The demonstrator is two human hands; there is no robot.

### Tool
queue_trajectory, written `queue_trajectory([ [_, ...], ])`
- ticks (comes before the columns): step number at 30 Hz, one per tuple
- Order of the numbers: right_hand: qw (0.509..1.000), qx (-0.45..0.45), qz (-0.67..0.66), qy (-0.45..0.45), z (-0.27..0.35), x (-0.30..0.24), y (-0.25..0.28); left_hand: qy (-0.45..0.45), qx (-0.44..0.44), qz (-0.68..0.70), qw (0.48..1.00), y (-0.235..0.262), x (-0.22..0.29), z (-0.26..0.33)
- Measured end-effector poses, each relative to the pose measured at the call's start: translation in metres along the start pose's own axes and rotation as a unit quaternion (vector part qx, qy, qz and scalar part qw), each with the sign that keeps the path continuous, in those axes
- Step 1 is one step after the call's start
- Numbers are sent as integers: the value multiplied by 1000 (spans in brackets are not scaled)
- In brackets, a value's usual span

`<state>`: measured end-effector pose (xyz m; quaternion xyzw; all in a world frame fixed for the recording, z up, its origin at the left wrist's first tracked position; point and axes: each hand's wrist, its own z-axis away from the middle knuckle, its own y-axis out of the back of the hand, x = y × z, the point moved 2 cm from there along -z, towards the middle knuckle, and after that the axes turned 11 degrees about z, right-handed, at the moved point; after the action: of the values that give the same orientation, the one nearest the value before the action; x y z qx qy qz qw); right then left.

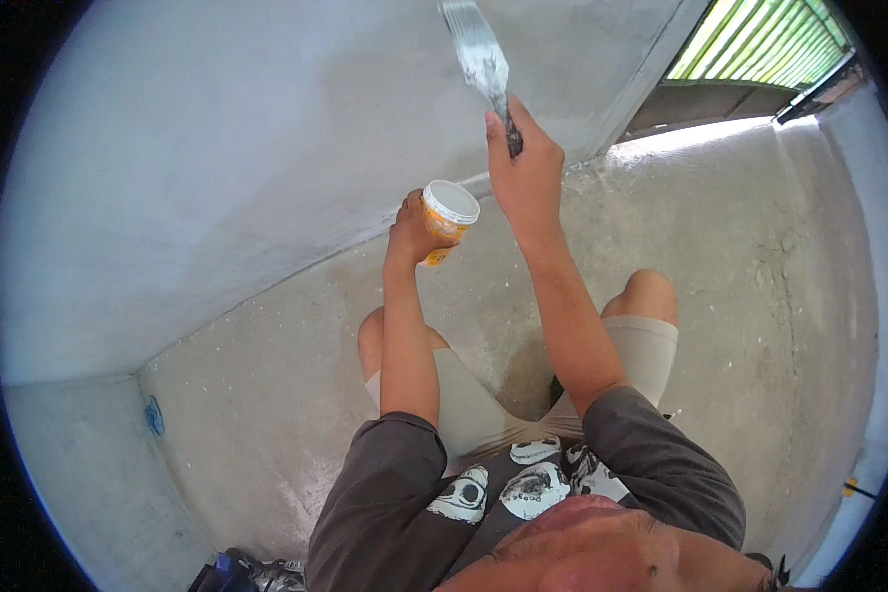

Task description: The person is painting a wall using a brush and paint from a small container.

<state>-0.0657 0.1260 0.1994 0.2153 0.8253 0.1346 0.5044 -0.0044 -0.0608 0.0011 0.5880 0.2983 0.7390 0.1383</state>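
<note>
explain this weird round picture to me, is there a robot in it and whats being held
No robot here, just one bare-handed person. The only picture comes from a wide fisheye camera worn on that person's head and looking down, so straight edges bend and the corners go black. The left hand holds an open, round, white-and-yellow plastic tub. The right hand grips a flat, dark-handled, white-smeared brush, raised before a pale grey wall. Below is a grey concrete floor flecked with white.
</note>
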Motion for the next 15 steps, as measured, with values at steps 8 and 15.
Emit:
queue_trajectory([
  [8, 966, -155, 206, -36, 43, 123, -82, 0, -9, 15, 1000, -4, 0, -2],
  [15, 937, -220, 261, -72, 68, 179, -88, -8, -16, 2, 1000, -5, 7, -4],
])
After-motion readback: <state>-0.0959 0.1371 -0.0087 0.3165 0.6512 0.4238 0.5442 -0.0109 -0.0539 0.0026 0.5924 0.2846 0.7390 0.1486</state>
